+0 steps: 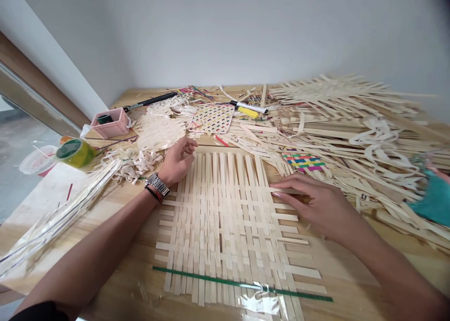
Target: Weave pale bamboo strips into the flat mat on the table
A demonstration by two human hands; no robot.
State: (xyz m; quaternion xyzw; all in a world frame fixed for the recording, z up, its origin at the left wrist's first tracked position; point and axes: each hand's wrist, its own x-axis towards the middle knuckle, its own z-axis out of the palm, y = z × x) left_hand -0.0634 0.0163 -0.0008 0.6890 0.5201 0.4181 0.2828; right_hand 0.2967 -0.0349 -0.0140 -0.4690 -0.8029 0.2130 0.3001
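A half-woven mat of pale wood strips (232, 222) lies on the table before me, its upright strips loose at the far end. My right hand (312, 201) pinches a pale cross strip (258, 190) between thumb and fingers at the mat's right edge. At the far left corner of the mat, my left hand (180, 160) has its fingers curled in over the strip ends; anything inside them is hidden. A dark green strip (211, 278) crosses the near end, with shiny clear tape (262, 302) over the strips there.
Loose pale strips (326, 143) pile up at the right and back. Two woven pieces (213, 118) and a marker (251, 108) lie behind the mat. At left are a pink bin (110, 124), a yellow-green tape roll (75, 152) and a strip bundle (70, 208). Teal cloth (431, 197) lies far right.
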